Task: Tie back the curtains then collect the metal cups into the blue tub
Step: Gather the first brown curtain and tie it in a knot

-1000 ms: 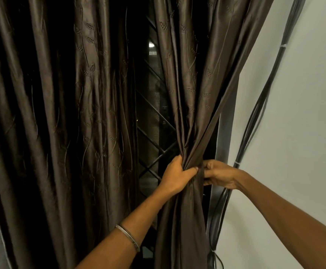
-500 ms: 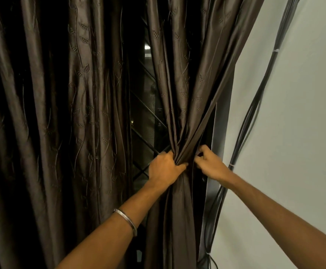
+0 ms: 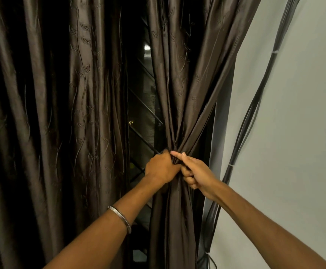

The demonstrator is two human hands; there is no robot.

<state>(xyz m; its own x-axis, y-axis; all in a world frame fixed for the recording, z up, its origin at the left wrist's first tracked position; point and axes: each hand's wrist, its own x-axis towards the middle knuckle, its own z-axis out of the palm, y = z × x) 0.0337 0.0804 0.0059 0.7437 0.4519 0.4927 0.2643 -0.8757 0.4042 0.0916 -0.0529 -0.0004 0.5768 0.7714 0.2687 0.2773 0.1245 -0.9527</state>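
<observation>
Two dark brown embroidered curtains hang before a window. The right curtain is bunched into a narrow waist at mid-height. My left hand grips that bunch from the left, a metal bangle on its wrist. My right hand presses against the bunch from the right, forefinger stretched over the gathered folds, other fingers curled. No tie-back is visible. The left curtain hangs loose. No metal cups and no blue tub are in view.
Between the curtains a dark window with a diagonal metal grille shows. A pale wall fills the right side, with a bundle of black cables running down it close to the curtain's edge.
My right hand has come round from behind the curtain's right edge to the front of the bunch, beside my left hand. The gathered fabric is pulled tighter. The view has shifted slightly.
</observation>
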